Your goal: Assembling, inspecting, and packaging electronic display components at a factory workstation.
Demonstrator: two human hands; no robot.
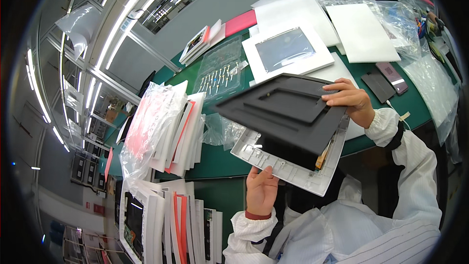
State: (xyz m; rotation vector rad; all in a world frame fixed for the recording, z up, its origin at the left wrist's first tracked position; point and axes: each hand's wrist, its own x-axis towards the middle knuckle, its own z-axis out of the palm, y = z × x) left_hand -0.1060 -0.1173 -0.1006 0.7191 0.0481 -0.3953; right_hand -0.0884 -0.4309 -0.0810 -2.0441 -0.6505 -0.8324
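My right hand (351,101) grips the right edge of a black plastic back cover (288,102), fingers laid over its top face. The cover is tilted above a light grey plastic frame (298,177), whose ribbed inner rim shows below and to the right. With its fingers under the near edge and the thumb on the rim, my left hand (262,190) holds the frame. An orange-brown flat strip (322,157) shows inside the frame at the right. The cover hides most of the frame's inside.
Behind lies a white-framed screen panel (286,51) among white foam sheets (362,32). A clear tray (220,71) holds several small metal parts. Foam-separated stacks (181,137) stand at left. A phone (392,77) and clear plastic bags (432,88) lie at right on the green table (222,159).
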